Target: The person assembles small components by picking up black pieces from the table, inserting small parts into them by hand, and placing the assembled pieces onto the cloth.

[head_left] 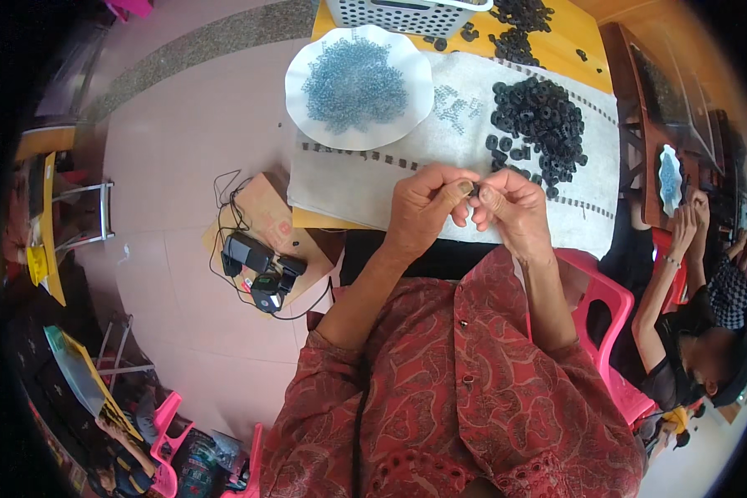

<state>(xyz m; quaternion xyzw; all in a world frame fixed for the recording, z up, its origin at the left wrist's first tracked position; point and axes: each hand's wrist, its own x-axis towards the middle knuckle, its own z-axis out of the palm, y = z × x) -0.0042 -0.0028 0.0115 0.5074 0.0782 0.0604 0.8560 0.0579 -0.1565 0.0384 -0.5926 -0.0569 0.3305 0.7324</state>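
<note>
My left hand (pixel 427 207) and my right hand (pixel 516 214) meet over the near edge of a white cloth (pixel 357 187). Between their pinched thumbs and fingertips is a small black part (pixel 475 191), mostly covered, so its exact kind is unclear. Just beyond my right hand lies a heap of small black ring-shaped parts (pixel 539 120), with a few spread along its near side. A white wavy-edged plate (pixel 422 87) at the far left holds many small clear bluish pieces (pixel 353 83). More clear pieces (pixel 456 108) are scattered on the cloth between plate and heap.
A white perforated basket (pixel 407 18) and more black parts (pixel 519 33) are on the yellow tabletop (pixel 568 41). Left of the table, a cardboard box (pixel 266 212) carries black devices with cables (pixel 266 270). A pink chair (pixel 606 324) and a co-worker (pixel 681 332) are at the right.
</note>
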